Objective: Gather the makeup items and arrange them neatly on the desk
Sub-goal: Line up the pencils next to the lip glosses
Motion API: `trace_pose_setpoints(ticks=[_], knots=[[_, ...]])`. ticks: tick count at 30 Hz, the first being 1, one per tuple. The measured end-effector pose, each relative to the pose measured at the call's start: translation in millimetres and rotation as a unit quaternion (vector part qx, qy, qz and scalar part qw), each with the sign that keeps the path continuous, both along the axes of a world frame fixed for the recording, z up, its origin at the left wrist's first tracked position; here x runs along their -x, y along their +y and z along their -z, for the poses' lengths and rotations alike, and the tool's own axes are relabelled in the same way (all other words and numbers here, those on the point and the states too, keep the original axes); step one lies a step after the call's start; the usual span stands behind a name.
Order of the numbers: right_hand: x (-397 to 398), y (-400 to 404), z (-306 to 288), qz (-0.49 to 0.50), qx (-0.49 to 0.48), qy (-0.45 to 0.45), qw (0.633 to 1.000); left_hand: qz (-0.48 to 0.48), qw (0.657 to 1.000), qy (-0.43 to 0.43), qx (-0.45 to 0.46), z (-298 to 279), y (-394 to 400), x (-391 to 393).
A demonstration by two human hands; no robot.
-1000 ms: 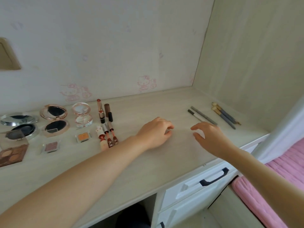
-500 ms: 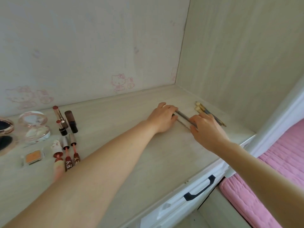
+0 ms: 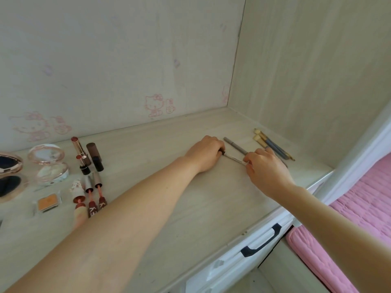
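A thin white makeup pencil (image 3: 233,159) lies on the pale desk (image 3: 190,208). My left hand (image 3: 204,153) pinches its dark far end and my right hand (image 3: 265,168) pinches its near end. A grey pencil (image 3: 234,145) lies just behind it, partly under my right hand. Two gold-tipped brushes (image 3: 271,144) lie by the right wall. At the left are upright lipsticks (image 3: 81,153), lip glosses (image 3: 93,193), a small orange eyeshadow pan (image 3: 47,201) and open compacts (image 3: 49,163).
The desk meets a back wall with pink cat stickers (image 3: 156,105) and a side panel (image 3: 317,81) on the right. Below the front edge is a white drawer with a dark handle (image 3: 261,243). A pink bed cover (image 3: 364,204) lies at the right.
Both hands have reached right to the pencils and now pinch the ends of the white pencil. The view has swung right, pushing the compacts toward the left edge.
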State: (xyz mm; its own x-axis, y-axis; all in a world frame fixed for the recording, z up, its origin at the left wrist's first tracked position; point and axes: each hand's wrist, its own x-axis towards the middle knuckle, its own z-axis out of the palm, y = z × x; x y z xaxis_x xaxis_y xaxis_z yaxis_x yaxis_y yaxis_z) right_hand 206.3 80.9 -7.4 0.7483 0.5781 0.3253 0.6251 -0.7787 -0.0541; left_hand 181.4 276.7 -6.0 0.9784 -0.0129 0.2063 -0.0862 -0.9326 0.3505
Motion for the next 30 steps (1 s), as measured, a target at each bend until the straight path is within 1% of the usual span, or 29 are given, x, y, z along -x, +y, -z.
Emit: trace_pose_setpoints(ticks=[5,10,13,17,21,23,24,27,29,30], knots=[[16,1,-5,-0.021,-0.019,0.005,1.000,-0.003,1.000,-0.006,0.018,-4,11,26],[39,5,-14,-0.068,-0.094,0.026,0.993,-0.008,0.998,-0.008,0.063,-11,26,64],[56,9,-17,-0.094,-0.133,0.045,0.986,-0.016,0.993,-0.005,0.113,-18,35,95],[84,21,-21,-0.122,-0.179,0.055,0.975,-0.032,0.984,-0.027,0.176,-27,46,140],[118,36,-28,-0.143,-0.213,0.086,0.963,-0.072,0.959,-0.057,0.269,-36,60,182],[134,45,-33,-0.141,-0.233,0.130,0.954,-0.087,0.935,-0.075,0.336,-43,66,201],[142,50,-35,-0.135,-0.243,0.157,0.948,-0.092,0.915,-0.086,0.383,-46,68,210],[168,67,-41,-0.130,-0.288,0.244,0.917,-0.108,0.825,-0.118,0.543,-53,72,234],[188,79,-41,-0.139,-0.315,0.282,0.896,-0.112,0.769,-0.138,0.614,-55,74,249],[197,84,-40,-0.144,-0.326,0.296,0.886,-0.115,0.749,-0.145,0.637,-56,76,257]])
